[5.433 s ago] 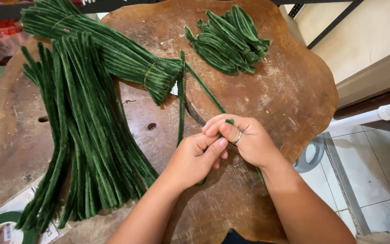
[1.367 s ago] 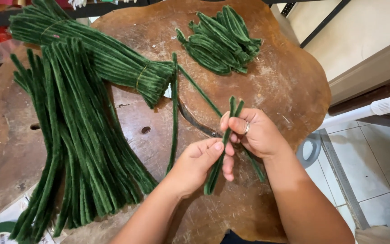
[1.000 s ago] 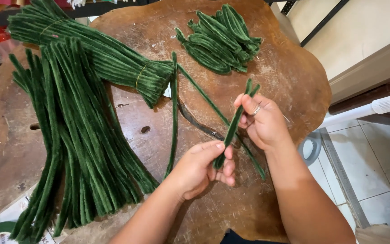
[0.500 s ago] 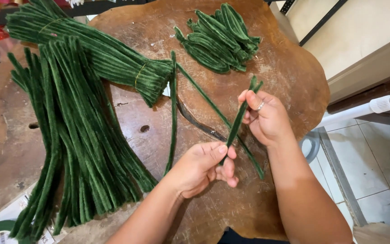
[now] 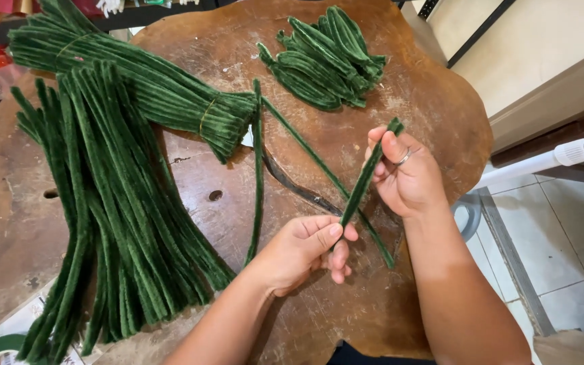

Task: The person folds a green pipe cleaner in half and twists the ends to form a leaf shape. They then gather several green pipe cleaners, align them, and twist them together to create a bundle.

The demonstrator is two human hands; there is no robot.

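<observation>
Wood slab table [image 5: 434, 108] w/ green stems [image 5: 116, 203] (loose, bundled [image 5: 150, 88], folded [image 5: 326, 57]).

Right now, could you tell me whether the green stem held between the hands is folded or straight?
Folded. The green stem runs doubled between the left hand and right hand.

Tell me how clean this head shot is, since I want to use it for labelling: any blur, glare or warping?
Head view: lighting even and soft, with faint shadows under the left hand and right hand; the folded green stem they hold is sharp, no motion blur; no harsh glare on the wooden table; mild wide-angle bending at the edges.
</observation>
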